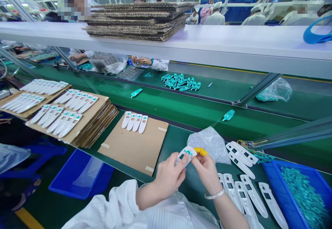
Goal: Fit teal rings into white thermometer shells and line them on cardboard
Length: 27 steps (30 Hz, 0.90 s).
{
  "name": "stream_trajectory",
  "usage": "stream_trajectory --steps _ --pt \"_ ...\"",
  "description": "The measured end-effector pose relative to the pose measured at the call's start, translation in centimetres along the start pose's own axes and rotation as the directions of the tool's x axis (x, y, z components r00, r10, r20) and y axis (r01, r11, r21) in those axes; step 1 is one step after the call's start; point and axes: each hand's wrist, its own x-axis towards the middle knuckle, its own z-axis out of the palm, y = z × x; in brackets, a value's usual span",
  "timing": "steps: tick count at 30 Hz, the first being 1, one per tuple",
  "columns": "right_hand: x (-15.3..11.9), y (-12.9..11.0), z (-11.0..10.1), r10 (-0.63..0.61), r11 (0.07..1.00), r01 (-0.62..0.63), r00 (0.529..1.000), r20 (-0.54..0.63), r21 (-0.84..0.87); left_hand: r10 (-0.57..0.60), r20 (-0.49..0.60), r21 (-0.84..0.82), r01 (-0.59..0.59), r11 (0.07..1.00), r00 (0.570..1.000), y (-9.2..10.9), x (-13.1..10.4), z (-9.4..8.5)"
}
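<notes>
White casing (191, 150) looks light and stiff, best held by its rims; left hand (168, 173) grasps it, right hand (206, 171) pinches its end.

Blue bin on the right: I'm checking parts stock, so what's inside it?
Many small teal pieces lie heaped in the blue bin. They cover its floor, so anything beneath the top layer can't be seen.

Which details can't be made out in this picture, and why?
Head view:
Elongated white plastic casing: underside, turned away and covered by the bare left hand.
Crumpled clear plastic bag: any contents, obscured by creases and glare.
Blue plastic bin: right side, cut off by the right edge.
Small teal pieces inside it: individual shapes, too small and jumbled.
</notes>
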Motion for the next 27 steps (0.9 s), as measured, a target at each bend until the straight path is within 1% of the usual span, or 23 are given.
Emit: stream_trajectory --steps 3,5,6,8,11,13,14,16,18,20,24,27 --pt "0.4 0.4 0.1 0.019 1.0 -0.018 0.999 0.038 -0.02 -0.041 0.057 0.019 0.04 0.999 0.998 -0.2 0.2 0.5" --pt "0.8 1.1 0.1 0.062 0.996 -0.057 0.996 0.058 -0.072 -0.083 0.104 0.026 0.08 0.996 0.991 -1.1 0.7 1.2" --pt "1.0 1.5 0.1 0.092 0.991 -0.086 0.994 0.058 -0.106 -0.127 0.125 0.038 0.123 0.992 0.984 -2.0 1.1 1.6" --pt "1.2 2.4 -0.1 0.135 0.978 -0.129 0.99 0.03 -0.166 -0.257 0.147 0.081 0.247 0.966 0.955 -4.7 2.1 2.5" --pt "1.0 3.6 -0.6 0.156 0.964 -0.154 0.988 -0.007 -0.216 -0.441 0.117 0.147 0.424 0.894 0.89 -10.1 4.4 3.7" --pt "0.5 4.3 -1.4 0.198 0.953 -0.201 0.98 -0.035 -0.226 -0.505 0.08 0.17 0.487 0.857 0.86 -13.5 6.1 4.2" --pt "0.2 4.6 -1.8 0.232 0.945 -0.24 0.971 -0.06 -0.224 -0.526 0.061 0.178 0.509 0.842 0.848 -14.9 6.9 4.5" --pt "-0.4 5.2 -2.8 0.305 0.922 -0.326 0.944 -0.129 -0.21 -0.551 0.025 0.191 0.537 0.822 0.834 -16.9 8.3 4.9" --pt "-0.9 5.8 -3.9 0.364 0.895 -0.401 0.91 -0.202 -0.194 -0.56 -0.01 0.202 0.55 0.81 0.829 -17.9 9.4 5.4" --pt "-1.3 6.3 -4.7 0.378 0.883 -0.43 0.89 -0.254 -0.191 -0.565 -0.051 0.216 0.562 0.799 0.823 -18.3 10.0 5.9" --pt "-2.6 6.4 -5.1 0.31 0.885 -0.403 0.884 -0.35 -0.234 -0.578 -0.12 0.24 0.588 0.772 0.807 -18.4 9.9 6.5" --pt "-3.9 6.4 -5.3 0.23 0.883 -0.366 0.884 -0.407 -0.294 -0.59 -0.125 0.235 0.602 0.763 0.797 -18.8 9.2 6.7"
